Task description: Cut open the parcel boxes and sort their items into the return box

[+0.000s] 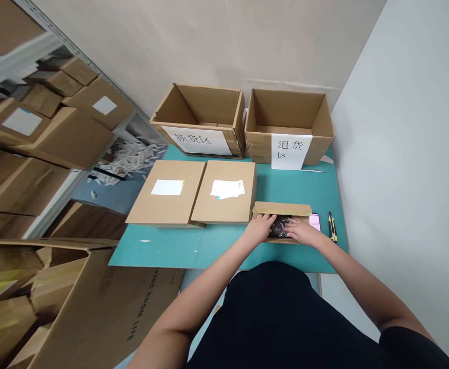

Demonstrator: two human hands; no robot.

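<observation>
A small open cardboard box (282, 208) sits near the front edge of the green tabletop, its lid flap raised at the back. Inside it lies a dark item in clear, shiny plastic wrap (280, 226); its exact kind cannot be made out. My left hand (262, 227) grips the wrapped item from the left, fingertips down inside the box. From the right, my right hand (301, 230) has its fingers on the same item. A phone with a lit screen (314, 221) lies just beyond my right hand, partly covered by the box and hand.
A yellow-and-black box cutter (332, 227) lies at the right. Two closed labelled cartons (166, 202) (224, 205) stand on the left. Behind are two open bins with paper signs (197, 141) (291, 151). Shelves of boxes (82, 136) and a large carton (105, 307) flank the table's left.
</observation>
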